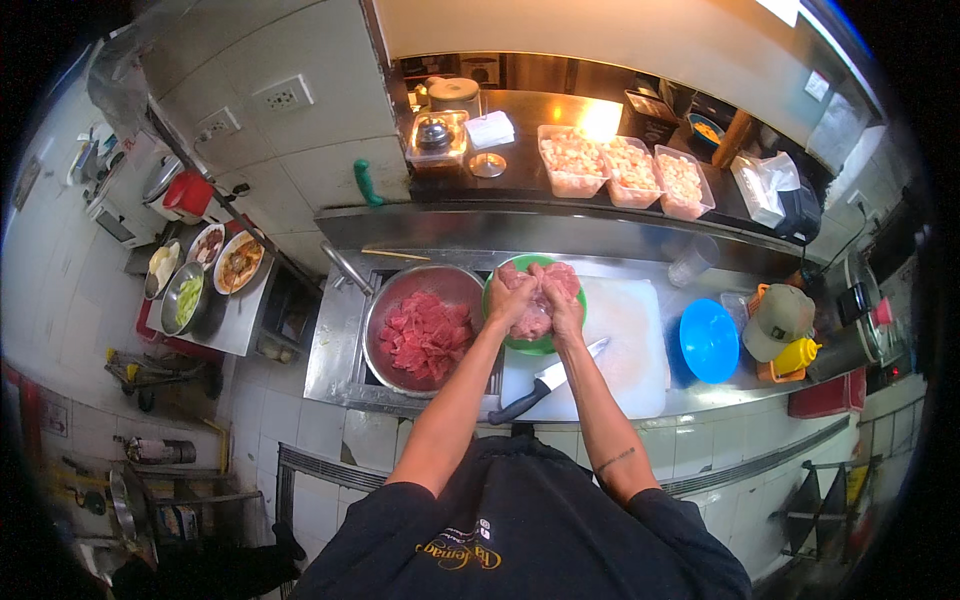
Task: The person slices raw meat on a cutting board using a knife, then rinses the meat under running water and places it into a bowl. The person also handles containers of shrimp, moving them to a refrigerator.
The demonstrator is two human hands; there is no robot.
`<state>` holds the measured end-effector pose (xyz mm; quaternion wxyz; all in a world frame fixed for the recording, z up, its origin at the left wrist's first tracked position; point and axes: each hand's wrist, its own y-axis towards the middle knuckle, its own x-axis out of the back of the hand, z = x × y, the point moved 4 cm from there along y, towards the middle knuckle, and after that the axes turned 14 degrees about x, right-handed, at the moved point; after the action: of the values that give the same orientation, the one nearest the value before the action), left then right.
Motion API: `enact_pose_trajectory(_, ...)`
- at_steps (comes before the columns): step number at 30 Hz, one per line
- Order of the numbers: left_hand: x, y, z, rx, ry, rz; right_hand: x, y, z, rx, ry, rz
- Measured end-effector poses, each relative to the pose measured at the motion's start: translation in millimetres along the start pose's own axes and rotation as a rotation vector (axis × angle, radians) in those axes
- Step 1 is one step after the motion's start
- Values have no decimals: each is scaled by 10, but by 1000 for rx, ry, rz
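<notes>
Both of my hands close around raw meat [531,322] over a green bowl [544,346]: my left hand [514,300] from the left, my right hand [562,306] from the right. The bowl stands at the left edge of a white cutting board [626,345]. A kitchen knife [555,375] with a black handle lies on the board, partly hidden under my right forearm. Left of the green bowl, a large steel bowl [371,341] holds pieces of red raw meat [426,334]. My fingertips are partly hidden by the meat.
A blue bowl [709,341], a cap [780,316] and a yellow squeeze bottle [796,356] stand right of the board. Several plastic tubs of cut food [574,161] line the raised shelf. A faucet [346,268] reaches toward the steel bowl. Dishes of food [238,262] stand on a side table at left.
</notes>
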<state>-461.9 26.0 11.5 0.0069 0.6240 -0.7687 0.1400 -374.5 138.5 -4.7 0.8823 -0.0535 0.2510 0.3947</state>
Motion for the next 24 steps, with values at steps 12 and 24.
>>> enact_pose_trajectory(12,-225,236,440,161,-225,252,50,-72,15,293,-375,-25)
enact_pose_trajectory(24,-355,368,798,399,-331,344,-56,-95,226,486,-683,64)
